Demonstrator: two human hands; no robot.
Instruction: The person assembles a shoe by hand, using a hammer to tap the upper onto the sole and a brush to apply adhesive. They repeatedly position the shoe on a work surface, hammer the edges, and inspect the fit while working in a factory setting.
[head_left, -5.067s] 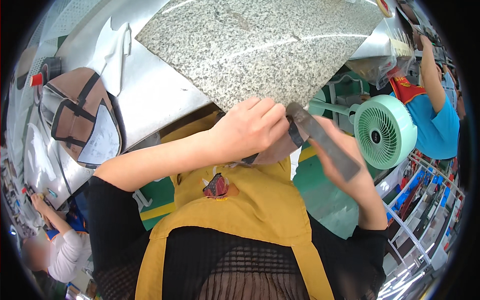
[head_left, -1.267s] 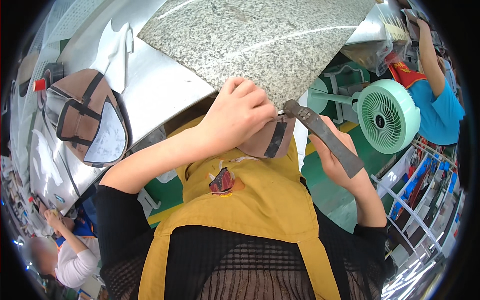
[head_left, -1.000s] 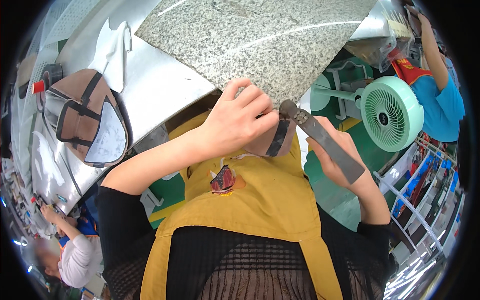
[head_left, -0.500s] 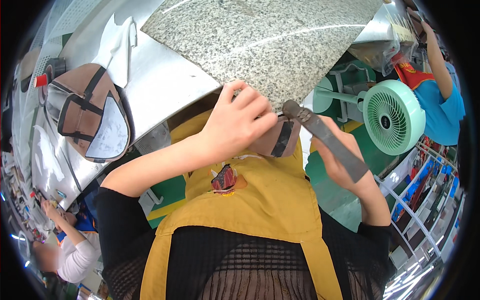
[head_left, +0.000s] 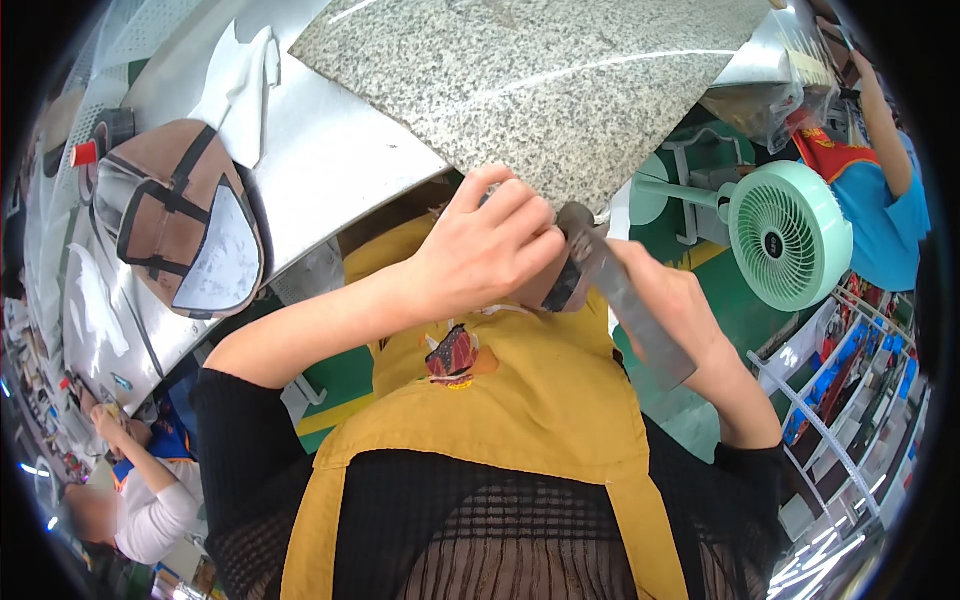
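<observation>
At the near corner of the speckled stone slab (head_left: 545, 110), my left hand (head_left: 490, 240) has its fingers bent around a brown sewn piece with a black band (head_left: 548, 288). Most of that piece is hidden under the hand, and the rest hangs past the slab's edge over my yellow apron (head_left: 480, 400). A hammer with a rounded face and a long flat metal head (head_left: 635, 312) is in the grip of my right hand (head_left: 675, 300). Its rounded end is right beside my left fingertips; its handle is hidden.
Left of the slab, a metal tabletop (head_left: 330, 150) bears a larger brown sewn piece with black strips and a white panel (head_left: 190, 220), plus a white cloth (head_left: 240, 90). A mint-green fan (head_left: 790, 235) stands at right. Co-workers sit at far left and far right.
The hammer and my right hand have shifted left, with the rounded end now closer to my left fingers. My left hand has moved slightly right, covering more of the brown piece.
</observation>
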